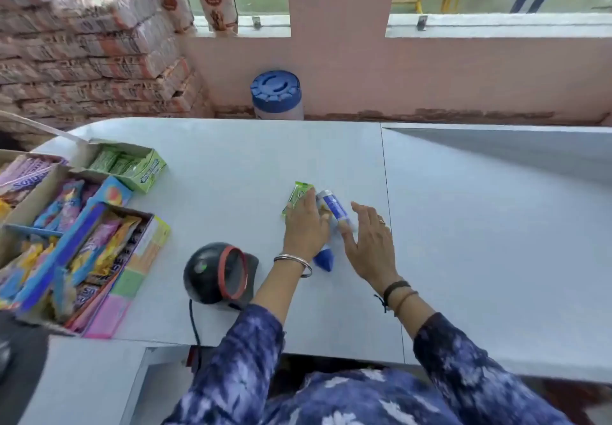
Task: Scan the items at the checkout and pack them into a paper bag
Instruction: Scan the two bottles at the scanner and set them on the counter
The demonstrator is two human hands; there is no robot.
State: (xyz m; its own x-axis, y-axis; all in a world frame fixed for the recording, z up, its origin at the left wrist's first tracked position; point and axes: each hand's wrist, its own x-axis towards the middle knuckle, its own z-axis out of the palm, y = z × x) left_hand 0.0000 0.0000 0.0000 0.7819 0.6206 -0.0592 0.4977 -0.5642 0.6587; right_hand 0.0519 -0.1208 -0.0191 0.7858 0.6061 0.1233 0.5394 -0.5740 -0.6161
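Patterned sleeves (245,351) are being stretched over the grey surface (231,166), the left hand (306,226) pressed flat on a green packet (296,196), the right hand (367,242) open beside a blue tube (334,207); nothing seems scanned at the scanner (218,272), and no bag is being shown.

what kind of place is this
Most likely a small shop's checkout counter. A barcode scanner sits on the grey counter, open display boxes of sweets stand at the left, and stacked packaged goods fill the corner behind. No paper bag is in view.
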